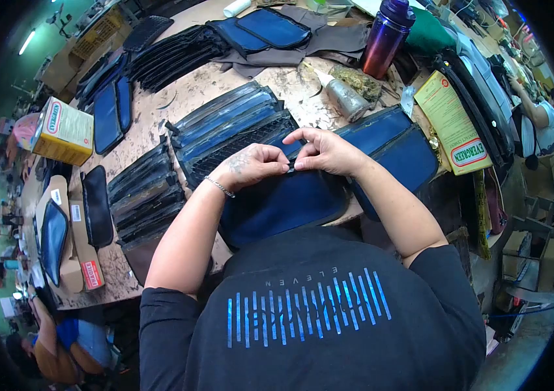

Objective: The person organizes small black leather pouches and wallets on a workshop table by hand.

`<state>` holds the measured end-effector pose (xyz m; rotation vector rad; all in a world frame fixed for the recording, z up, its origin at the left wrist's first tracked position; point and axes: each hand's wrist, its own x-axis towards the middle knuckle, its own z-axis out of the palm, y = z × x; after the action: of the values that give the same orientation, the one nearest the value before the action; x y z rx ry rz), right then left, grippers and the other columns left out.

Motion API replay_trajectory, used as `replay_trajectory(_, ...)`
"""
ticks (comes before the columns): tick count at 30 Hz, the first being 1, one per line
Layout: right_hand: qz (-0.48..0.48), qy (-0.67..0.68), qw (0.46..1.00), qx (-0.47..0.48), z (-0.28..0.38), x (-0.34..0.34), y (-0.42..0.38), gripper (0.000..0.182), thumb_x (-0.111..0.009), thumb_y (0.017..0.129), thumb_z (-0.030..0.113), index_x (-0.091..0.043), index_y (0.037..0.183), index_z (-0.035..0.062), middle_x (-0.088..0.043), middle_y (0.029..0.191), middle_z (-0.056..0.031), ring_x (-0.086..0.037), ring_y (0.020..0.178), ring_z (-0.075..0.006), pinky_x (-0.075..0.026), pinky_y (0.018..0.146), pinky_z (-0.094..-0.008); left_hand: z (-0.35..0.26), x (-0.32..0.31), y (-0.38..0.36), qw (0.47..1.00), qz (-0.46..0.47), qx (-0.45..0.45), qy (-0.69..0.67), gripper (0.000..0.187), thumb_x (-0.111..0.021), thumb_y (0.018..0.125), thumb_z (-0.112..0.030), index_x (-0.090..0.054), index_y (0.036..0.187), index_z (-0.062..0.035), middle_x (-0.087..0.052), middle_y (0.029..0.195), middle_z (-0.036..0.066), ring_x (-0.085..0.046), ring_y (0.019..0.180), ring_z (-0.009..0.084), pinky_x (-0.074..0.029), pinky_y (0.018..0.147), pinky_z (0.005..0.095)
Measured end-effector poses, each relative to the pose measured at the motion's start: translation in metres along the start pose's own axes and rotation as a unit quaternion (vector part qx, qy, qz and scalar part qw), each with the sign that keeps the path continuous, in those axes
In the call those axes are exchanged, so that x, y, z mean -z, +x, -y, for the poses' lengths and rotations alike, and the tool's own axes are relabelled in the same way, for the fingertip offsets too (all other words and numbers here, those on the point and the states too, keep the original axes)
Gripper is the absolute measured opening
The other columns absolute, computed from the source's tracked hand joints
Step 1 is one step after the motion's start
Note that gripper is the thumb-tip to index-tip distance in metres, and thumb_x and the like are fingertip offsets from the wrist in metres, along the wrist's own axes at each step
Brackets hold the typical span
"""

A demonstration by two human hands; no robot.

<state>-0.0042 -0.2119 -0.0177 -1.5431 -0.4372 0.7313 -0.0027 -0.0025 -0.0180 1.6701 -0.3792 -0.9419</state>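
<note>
My left hand (255, 167), with a bracelet at the wrist, is closed in a pinch. Close beside it, my right hand (326, 152) pinches too, its index finger raised and bent. Both sets of fingertips meet at the upper edge of a dark blue leather-like panel (280, 207) with black borders, which lies nearest my body. The small dark bit between the fingertips is mostly hidden; it appears to be the panel's edge. Just beyond the hands lies an overlapping row of blue panels with black edging (225, 117). Another blue panel (401, 153) lies to the right, partly under my right forearm.
Yellow cement cans stand at left (68, 132) and right (454, 124). A purple-red bottle (388, 36) and a grey cone-tipped container (343, 98) sit farther back. Black stacked pieces (176, 58) lie at the back left. Other people work at both sides.
</note>
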Motion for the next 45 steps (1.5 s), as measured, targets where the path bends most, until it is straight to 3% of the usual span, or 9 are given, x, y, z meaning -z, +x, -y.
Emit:
replay_trajectory(12, -0.006, -0.055, 0.998, -0.003, 0.004, -0.003, 0.000, 0.040, -0.063, 0.075, 0.002, -0.047, 0.111, 0.0030, -0.060, 0.074, -0.0034, -0.055, 0.070, -0.0067, -0.044, 0.066, -0.0210, -0.007, -0.001, -0.002, 0.994, -0.014, 0.020, 0.103, 0.011, -0.060, 0.080, -0.014, -0.061, 0.082, -0.0035, -0.053, 0.069, -0.005, -0.043, 0.064, 0.0025, -0.036, 0.058, 0.0187)
replay_trajectory(17, -0.061, -0.233, 0.970, 0.045, 0.011, -0.012, -0.001, 0.035, -0.063, 0.075, 0.008, -0.050, 0.108, 0.0063, -0.061, 0.070, -0.0051, -0.057, 0.067, -0.0128, -0.045, 0.067, -0.0262, -0.006, -0.002, -0.003, 0.985, -0.041, -0.009, 0.166, 0.013, -0.058, 0.081, -0.017, -0.060, 0.082, -0.0039, -0.053, 0.067, -0.005, -0.042, 0.062, 0.0037, -0.037, 0.058, 0.0202)
replay_trajectory(27, -0.067, -0.268, 0.961, 0.019, 0.012, -0.014, -0.001, 0.030, -0.063, 0.075, 0.012, -0.051, 0.102, 0.0093, -0.062, 0.070, -0.0063, -0.060, 0.071, -0.0192, -0.045, 0.067, -0.0310, 0.001, -0.002, -0.004, 0.980, -0.039, -0.034, 0.194, 0.017, -0.055, 0.085, -0.021, -0.057, 0.083, -0.0044, -0.049, 0.066, -0.004, -0.042, 0.063, 0.0062, -0.037, 0.058, 0.0225)
replay_trajectory(29, -0.085, -0.397, 0.896, 0.177, 0.005, -0.019, 0.001, 0.029, -0.060, 0.076, 0.005, -0.050, 0.103, 0.0093, -0.056, 0.064, -0.0029, -0.052, 0.060, -0.0100, -0.041, 0.061, -0.0235, 0.010, 0.000, -0.001, 0.983, -0.037, -0.071, 0.166, 0.016, -0.055, 0.085, -0.020, -0.057, 0.084, -0.0039, -0.049, 0.067, -0.004, -0.042, 0.064, 0.0056, -0.037, 0.059, 0.0220)
replay_trajectory(30, -0.092, -0.410, 0.892, 0.168, 0.004, -0.022, 0.001, 0.032, -0.059, 0.075, 0.004, -0.049, 0.104, 0.0099, -0.056, 0.064, -0.0038, -0.053, 0.060, -0.0124, -0.041, 0.062, -0.0245, 0.007, 0.000, -0.002, 0.983, -0.035, -0.073, 0.166, 0.016, -0.055, 0.085, -0.020, -0.057, 0.084, -0.0039, -0.049, 0.067, -0.004, -0.042, 0.064, 0.0056, -0.037, 0.059, 0.0220)
replay_trajectory(35, -0.048, -0.233, 0.971, 0.038, 0.013, -0.015, 0.001, 0.031, -0.059, 0.076, 0.004, -0.047, 0.104, 0.0068, -0.054, 0.063, -0.0007, -0.049, 0.061, -0.0077, -0.040, 0.061, -0.0239, -0.005, 0.002, -0.011, 0.985, -0.024, -0.025, 0.171, 0.013, -0.056, 0.083, -0.017, -0.057, 0.084, -0.0037, -0.052, 0.069, -0.005, -0.043, 0.065, 0.0046, -0.037, 0.061, 0.0203)
replay_trajectory(37, -0.054, -0.229, 0.971, 0.041, 0.011, -0.012, 0.002, 0.034, -0.061, 0.074, 0.008, -0.049, 0.105, 0.0094, -0.060, 0.067, -0.0056, -0.060, 0.067, -0.0180, -0.045, 0.064, -0.0289, -0.002, 0.006, -0.012, 0.987, -0.019, 0.000, 0.157, 0.011, -0.057, 0.082, -0.015, -0.057, 0.083, -0.0043, -0.052, 0.070, -0.005, -0.043, 0.065, 0.0036, -0.037, 0.060, 0.0195)
replay_trajectory(44, -0.058, -0.414, 0.904, 0.087, 0.020, -0.028, 0.009, 0.027, -0.053, 0.077, 0.013, -0.049, 0.104, 0.0161, -0.062, 0.071, -0.0034, -0.061, 0.075, -0.0239, -0.036, 0.079, -0.0410, 0.009, 0.011, -0.010, 0.997, -0.017, 0.029, 0.068, 0.008, -0.059, 0.080, -0.014, -0.057, 0.081, -0.0065, -0.051, 0.070, -0.007, -0.042, 0.065, 0.0017, -0.035, 0.060, 0.0168)
replay_trajectory(45, -0.055, -0.413, 0.906, 0.077, 0.022, -0.033, 0.011, 0.031, -0.060, 0.075, 0.011, -0.049, 0.104, 0.0126, -0.063, 0.072, -0.0050, -0.061, 0.072, -0.0235, -0.042, 0.075, -0.0357, 0.011, 0.013, -0.009, 0.997, -0.013, 0.031, 0.066, 0.008, -0.060, 0.079, -0.014, -0.057, 0.082, -0.0067, -0.051, 0.070, -0.007, -0.043, 0.065, 0.0016, -0.035, 0.060, 0.0165)
